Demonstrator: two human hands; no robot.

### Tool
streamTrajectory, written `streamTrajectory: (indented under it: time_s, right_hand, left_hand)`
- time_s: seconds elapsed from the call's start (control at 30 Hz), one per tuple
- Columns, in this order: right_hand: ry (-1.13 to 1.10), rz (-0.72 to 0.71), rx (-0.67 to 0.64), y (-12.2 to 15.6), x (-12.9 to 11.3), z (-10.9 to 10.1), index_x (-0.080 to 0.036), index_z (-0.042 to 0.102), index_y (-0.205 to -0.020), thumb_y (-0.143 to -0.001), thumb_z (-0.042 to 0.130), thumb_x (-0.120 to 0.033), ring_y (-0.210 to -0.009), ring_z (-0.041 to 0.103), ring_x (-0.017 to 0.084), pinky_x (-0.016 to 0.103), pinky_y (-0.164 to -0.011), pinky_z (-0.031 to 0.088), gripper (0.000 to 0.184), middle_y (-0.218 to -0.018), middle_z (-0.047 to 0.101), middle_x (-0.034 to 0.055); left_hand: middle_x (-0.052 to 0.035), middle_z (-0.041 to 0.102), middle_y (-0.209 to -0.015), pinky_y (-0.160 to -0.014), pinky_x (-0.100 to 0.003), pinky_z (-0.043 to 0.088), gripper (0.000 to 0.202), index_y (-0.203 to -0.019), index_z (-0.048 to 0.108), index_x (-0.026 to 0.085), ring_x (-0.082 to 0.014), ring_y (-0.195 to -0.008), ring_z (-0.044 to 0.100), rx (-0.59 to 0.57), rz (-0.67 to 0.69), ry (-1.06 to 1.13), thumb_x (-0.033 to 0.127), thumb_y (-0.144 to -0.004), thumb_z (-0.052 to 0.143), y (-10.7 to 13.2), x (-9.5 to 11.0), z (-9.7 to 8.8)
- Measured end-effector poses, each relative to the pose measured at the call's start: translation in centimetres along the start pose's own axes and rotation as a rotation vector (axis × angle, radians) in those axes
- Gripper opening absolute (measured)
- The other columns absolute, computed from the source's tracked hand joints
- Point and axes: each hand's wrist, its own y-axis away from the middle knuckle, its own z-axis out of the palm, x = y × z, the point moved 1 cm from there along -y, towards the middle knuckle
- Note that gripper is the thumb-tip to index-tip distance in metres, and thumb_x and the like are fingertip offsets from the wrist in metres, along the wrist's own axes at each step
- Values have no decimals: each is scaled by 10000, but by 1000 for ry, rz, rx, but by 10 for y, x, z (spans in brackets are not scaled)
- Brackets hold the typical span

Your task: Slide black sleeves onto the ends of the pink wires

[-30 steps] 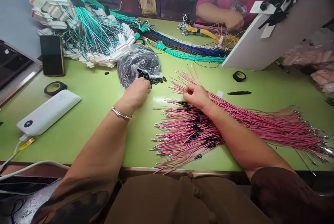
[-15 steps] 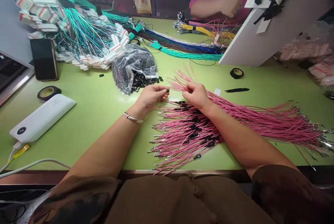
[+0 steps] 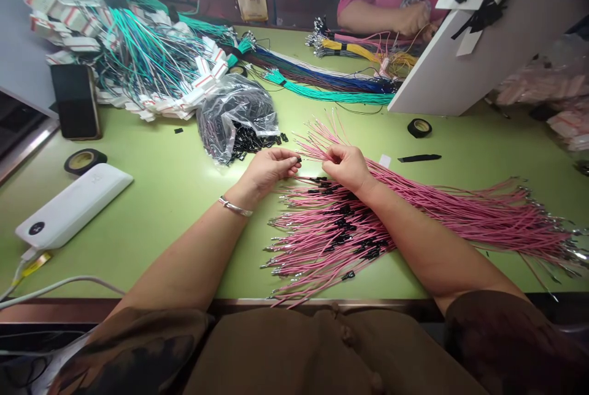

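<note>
A large fan of pink wires [image 3: 414,217] with metal terminals lies across the green table [image 3: 175,199]; several carry short black sleeves. My right hand [image 3: 346,167] rests on the pile's far end, fingers closed on a pink wire. My left hand [image 3: 271,168] pinches a small black sleeve at its fingertips, held just left of the right hand at the wire's tip. A clear plastic bag [image 3: 237,114] of black sleeves lies just beyond my left hand, with some spilled at its mouth.
A white power bank [image 3: 73,205], black tape rolls [image 3: 83,161] [image 3: 419,127] and a dark phone [image 3: 75,102] lie on the table. Teal wires with white tags [image 3: 147,57] are heaped far left. Opposite, a person in pink handles yellow wires [image 3: 354,50] beside a tilted white board [image 3: 464,70].
My left hand drew back from the bag with a black sleeve and came across to the wire tip held by my right hand. The right hand barely moved.
</note>
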Motion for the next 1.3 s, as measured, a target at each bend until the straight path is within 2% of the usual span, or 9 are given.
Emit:
streamTrajectory:
  time_s: [0.23, 0.47, 0.6, 0.8, 0.97, 1.03, 1.1, 1.2, 1.3]
  right_hand:
    - [41, -2, -27, 2, -2, 0, -179, 547, -583, -640, 535, -227, -558, 416, 102, 254, -574, 331, 75, -551, 487, -32]
    - [-126, 14, -126, -3, 4, -5, -147, 610, -603, -656, 573, -268, -543, 403, 90, 251, -553, 325, 136, -547, 486, -24]
    - [-257, 55, -260, -5, 3, -13, -123, 673, -678, -666, 626, -332, -557, 421, 89, 248, -551, 332, 215, -584, 531, -10]
    - [-309, 63, -331, -6, 0, -19, -123, 657, -660, -698, 657, -376, -538, 447, 87, 245, -553, 357, 257, -569, 567, 1]
    - [-182, 24, -189, -9, 6, -16, -141, 627, -574, -810, 578, -393, -537, 401, 89, 257, -566, 337, 349, -508, 479, -20]
    - [-89, -44, -73, -10, 8, -15, -153, 591, -540, -823, 568, -366, -553, 378, 93, 265, -572, 318, 355, -502, 429, -28]
    - [-58, -101, -14, -11, 9, -13, -153, 619, -573, -815, 588, -357, -591, 413, 106, 273, -598, 338, 318, -545, 483, -13]
    - [-197, -42, -35, -10, 8, -11, -143, 707, -748, -766, 641, -368, -624, 494, 123, 282, -626, 396, 235, -654, 614, 20]
    - [-368, 70, -128, -10, 4, -11, -137, 714, -819, -718, 685, -382, -633, 551, 133, 291, -654, 443, 266, -689, 661, 36]
  left_hand:
    - [-58, 709, -669, -534, -198, 489, 333, -792, 723, 98, -85, -535, 608, -13, 51, -115, 279, -572, 896, -1, -2, -4]
    - [-18, 691, -639, -539, -222, 489, 174, -777, 731, 124, -93, -525, 586, 55, 231, -414, 228, -652, 790, -1, -1, 5]
    - [-32, 726, -741, -658, -252, 531, 136, -756, 720, 137, -128, -669, 645, -31, 325, -568, 203, -650, 771, -5, 2, 16]
    - [-28, 697, -699, -635, -252, 514, 243, -763, 605, 142, -131, -639, 649, -122, 266, -516, 181, -622, 800, -17, 7, 32]
    - [30, 587, -522, -482, -213, 395, 266, -706, 549, 167, -94, -464, 535, -104, 209, -564, 256, -660, 795, -20, -1, 33]
    - [20, 598, -524, -484, -223, 387, 197, -691, 606, 152, -93, -461, 517, -69, 243, -641, 274, -697, 761, -19, -6, 30]
    - [-10, 656, -584, -540, -244, 427, 140, -688, 681, 139, -111, -524, 560, -61, 310, -746, 263, -723, 735, -18, -10, 29]
    - [-26, 720, -678, -676, -269, 485, 62, -721, 758, 164, -140, -655, 630, -154, 435, -926, 178, -741, 701, -15, -10, 27]
    - [-24, 758, -788, -795, -279, 511, 177, -827, 795, 214, -152, -770, 673, -321, 531, -1025, 127, -783, 648, -10, -6, 24]
